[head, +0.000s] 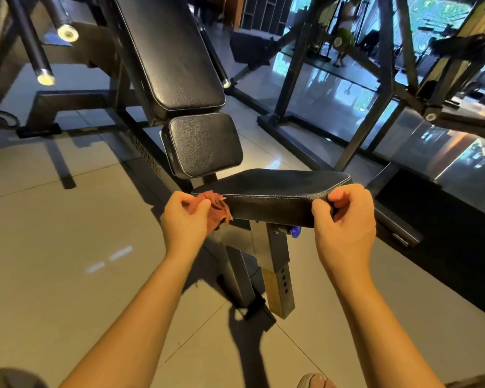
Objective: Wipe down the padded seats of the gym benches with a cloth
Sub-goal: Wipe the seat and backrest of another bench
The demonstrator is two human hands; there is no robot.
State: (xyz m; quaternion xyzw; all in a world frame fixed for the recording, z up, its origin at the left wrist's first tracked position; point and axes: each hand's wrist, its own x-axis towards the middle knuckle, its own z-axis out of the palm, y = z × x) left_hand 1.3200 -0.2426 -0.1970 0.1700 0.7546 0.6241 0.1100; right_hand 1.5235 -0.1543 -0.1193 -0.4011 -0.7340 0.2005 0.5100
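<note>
Here the left grip (184, 219) pinches the reddish cloth (218, 209) against the near-left corner of the seat pad (277, 183), while the right grip (347, 219) clenches its near-right corner. Bunched so small, the cloth may skip the top, leaving it unwiped.

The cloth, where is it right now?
Head view, left of centre: the reddish cloth is bunched in the left hand, against the near left corner of the black seat pad.
</note>
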